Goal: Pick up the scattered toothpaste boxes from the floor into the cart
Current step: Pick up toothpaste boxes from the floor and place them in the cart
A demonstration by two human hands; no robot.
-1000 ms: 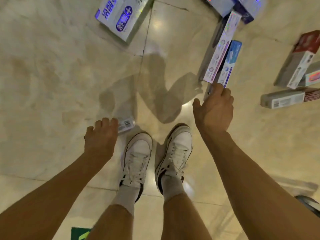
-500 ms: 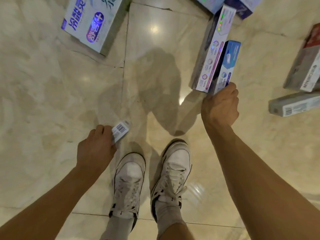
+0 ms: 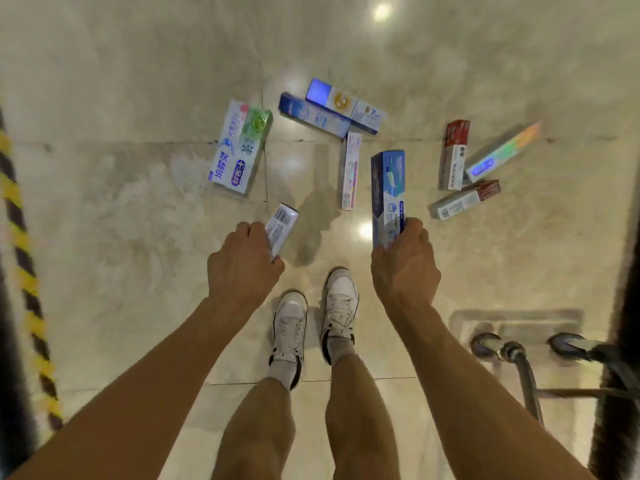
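1. The left grip [image 3: 242, 268] is curled round a small white barcoded cardboard box [image 3: 282, 226].
2. The right grip [image 3: 403, 265] clasps the near end of a long blue toothpaste box [image 3: 388, 188].
3. Other toothpaste boxes [image 3: 239, 147] lie scattered on the glossy beige tiled floor [image 3: 121, 202] ahead.

Left: wide bare floor [image 3: 121, 220] between the yellow-black striped strip [image 3: 20, 237] at the left edge and the wide white-green box [image 3: 239, 147].
Far: bare tile beyond all boxes.
Centre: narrow bare lane between the white-green box and the thin white box [image 3: 349, 169], closed at its far end by two blue boxes [image 3: 313, 114] lying together.
The long blue box [image 3: 388, 188] gripped by the right hand [image 3: 403, 265] juts forward just right of the thin white box.
The left hand [image 3: 242, 268] grips a small barcode box [image 3: 282, 226] over the lane's near end.
Right: red-white box [image 3: 453, 154], holographic box [image 3: 502, 150] and grey-red box [image 3: 464, 200] are close-packed, with little room between them.
Near right: cart frame [image 3: 526, 375] and wheels [image 3: 485, 344] block the floor.
Near centre: shoes [image 3: 289, 323].
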